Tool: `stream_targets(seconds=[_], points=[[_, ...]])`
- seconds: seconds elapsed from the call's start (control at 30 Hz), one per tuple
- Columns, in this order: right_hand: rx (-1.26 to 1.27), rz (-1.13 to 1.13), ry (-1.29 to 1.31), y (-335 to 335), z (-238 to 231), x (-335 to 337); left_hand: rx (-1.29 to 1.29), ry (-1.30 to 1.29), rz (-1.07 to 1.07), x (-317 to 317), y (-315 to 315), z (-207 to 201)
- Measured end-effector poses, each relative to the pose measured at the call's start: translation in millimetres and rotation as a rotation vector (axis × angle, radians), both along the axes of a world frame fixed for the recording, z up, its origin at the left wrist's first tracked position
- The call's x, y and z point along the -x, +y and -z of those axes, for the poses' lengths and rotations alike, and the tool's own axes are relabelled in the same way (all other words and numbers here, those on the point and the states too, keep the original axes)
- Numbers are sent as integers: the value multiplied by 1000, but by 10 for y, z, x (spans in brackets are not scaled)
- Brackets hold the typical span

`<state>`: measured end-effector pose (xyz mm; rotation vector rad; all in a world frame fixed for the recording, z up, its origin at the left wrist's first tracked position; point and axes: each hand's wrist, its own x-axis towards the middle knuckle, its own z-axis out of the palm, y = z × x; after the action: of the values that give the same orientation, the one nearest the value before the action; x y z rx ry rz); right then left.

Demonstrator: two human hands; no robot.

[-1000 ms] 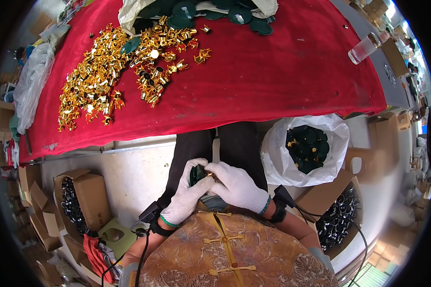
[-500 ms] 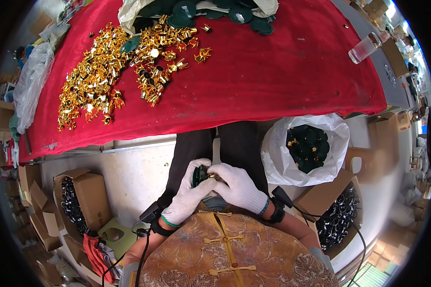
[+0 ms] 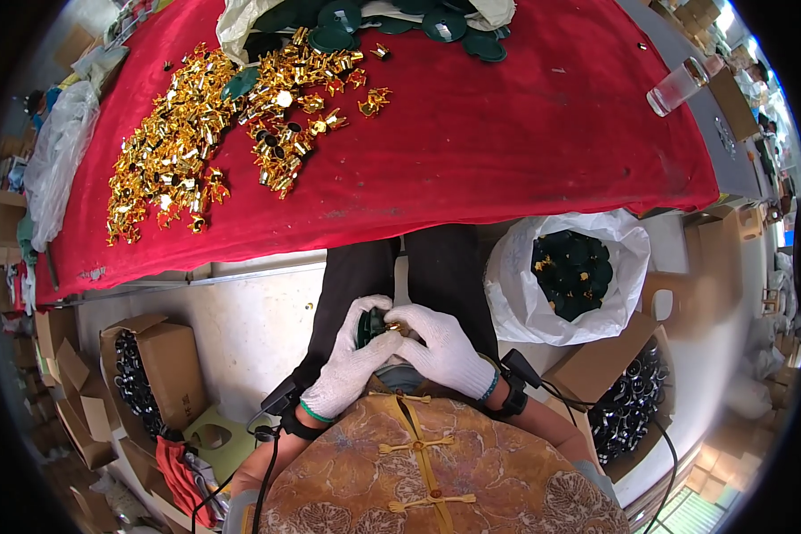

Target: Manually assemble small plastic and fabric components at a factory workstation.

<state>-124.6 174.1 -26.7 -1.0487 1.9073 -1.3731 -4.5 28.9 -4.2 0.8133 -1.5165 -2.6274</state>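
Both hands, in white knit gloves, meet over my lap. My left hand (image 3: 345,365) is closed around several dark green discs (image 3: 368,328). My right hand (image 3: 442,345) pinches a small gold-coloured part (image 3: 394,327) against them, its fingertips close to the left thumb. How the part sits on the disc is hidden by the gloves. On the red-covered table (image 3: 507,133) ahead lies a spread heap of shiny gold-coloured pronged parts (image 3: 173,133). Beyond it, more green discs (image 3: 334,38) spill from a white sack (image 3: 233,31).
An open white sack (image 3: 507,294) of green discs with gold bits stands right of my knees. Cardboard boxes of dark shiny pieces flank me, one left (image 3: 173,374), one right (image 3: 610,365). A clear glass (image 3: 676,89) lies at the table's right edge. Cables hang from both wrists.
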Motion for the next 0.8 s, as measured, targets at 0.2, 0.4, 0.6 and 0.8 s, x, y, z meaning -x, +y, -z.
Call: stream_targets(seconds=[0.2,0.4,0.6,0.8], points=[[-26,-5,4,-7,-10,0,-8,-5,-45,-13,37,95],[-59,18,-52,-10,-12,-27,-55,-9,-63,-13,60,101],[-123,9,-168,-11,29,-11,-90,-61,-75,-26,64,171],[-144,13,-248,-21,95,2,-86,-43,-106,5,81,216]])
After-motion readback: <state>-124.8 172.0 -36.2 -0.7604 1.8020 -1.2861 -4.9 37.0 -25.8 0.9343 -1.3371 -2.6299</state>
